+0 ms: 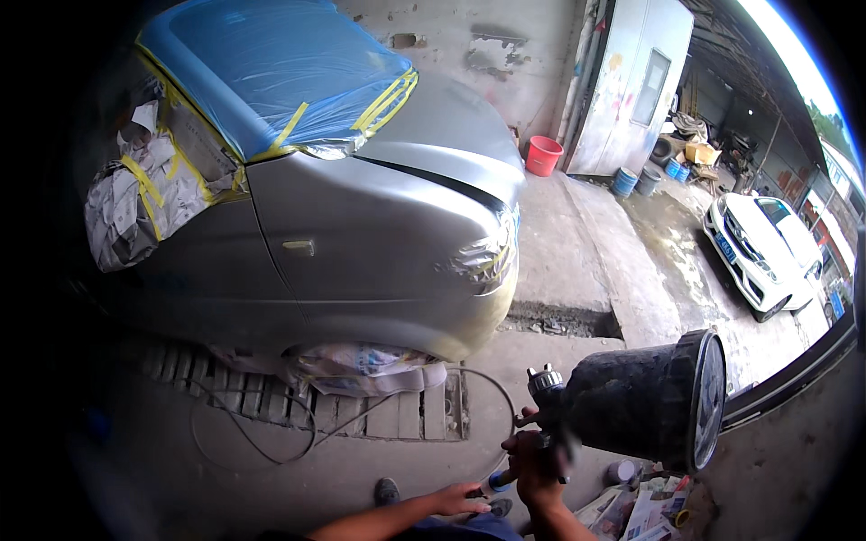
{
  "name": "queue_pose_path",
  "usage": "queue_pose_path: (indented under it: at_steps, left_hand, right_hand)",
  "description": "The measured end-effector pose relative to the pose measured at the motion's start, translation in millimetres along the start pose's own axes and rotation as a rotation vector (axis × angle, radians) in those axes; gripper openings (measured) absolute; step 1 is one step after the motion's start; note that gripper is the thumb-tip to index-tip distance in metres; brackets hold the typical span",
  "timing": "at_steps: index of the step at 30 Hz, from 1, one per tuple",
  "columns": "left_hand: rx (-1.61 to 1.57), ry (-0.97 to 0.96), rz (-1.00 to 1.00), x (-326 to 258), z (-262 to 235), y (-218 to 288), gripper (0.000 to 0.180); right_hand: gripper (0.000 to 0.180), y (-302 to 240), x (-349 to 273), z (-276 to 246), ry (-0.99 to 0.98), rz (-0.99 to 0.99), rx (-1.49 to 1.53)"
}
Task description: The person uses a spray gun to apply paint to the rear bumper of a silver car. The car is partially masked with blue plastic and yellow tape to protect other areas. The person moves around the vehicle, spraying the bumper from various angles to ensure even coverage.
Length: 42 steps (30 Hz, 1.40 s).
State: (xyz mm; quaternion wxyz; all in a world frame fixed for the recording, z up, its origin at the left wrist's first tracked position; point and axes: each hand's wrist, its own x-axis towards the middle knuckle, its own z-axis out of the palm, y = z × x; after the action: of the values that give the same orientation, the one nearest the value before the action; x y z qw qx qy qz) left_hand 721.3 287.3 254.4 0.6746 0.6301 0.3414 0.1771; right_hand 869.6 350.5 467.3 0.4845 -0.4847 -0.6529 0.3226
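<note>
R hand (538,464) gripping blk spray gun (622,404), L hand (457,499) to its left (can't tell if gripping), slvr car (388,239) fwd-left of R.

Two cars (388,225) (785,257), one spray gun (618,401), one red bucket (543,158).

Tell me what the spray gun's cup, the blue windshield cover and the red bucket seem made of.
Spray gun's cup: probably plastic, dark and mostly matte, judging by its dull, smudged surface.
Blue windshield cover: most likely thin, glossy plastic film, given its wrinkles and sheen.
Red bucket: perhaps smooth plastic, from its even, bright colour.
</note>
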Motion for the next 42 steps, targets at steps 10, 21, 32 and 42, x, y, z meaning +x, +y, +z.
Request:
queue_pose_path:
  at_steps: [10, 21, 32, 42]
  left_hand:
    - [0.291, 0.309, -0.040, 67, 59, 18, 0.028]
    - [0.465, 0.409, -0.544, 88, 48, -91, 0.034]
    - [0.257, 1.064, -1.116, 63, 201, -90, 0.047]
    - [0.048, 1.046, -1.397, 42, 322, -123, 0.040]
  right_hand:
    - [0.049, -29, 72, -159, 0.144, 0.245, 0.712]
    - [0.054, 37, 148, -273, 0.419, 0.124, 0.370]
    - [0.056, 249, 105, -179, -0.078, 0.568, 0.496]
    - [0.010, 317, 58, -82, -0.643, 0.088, 0.061]
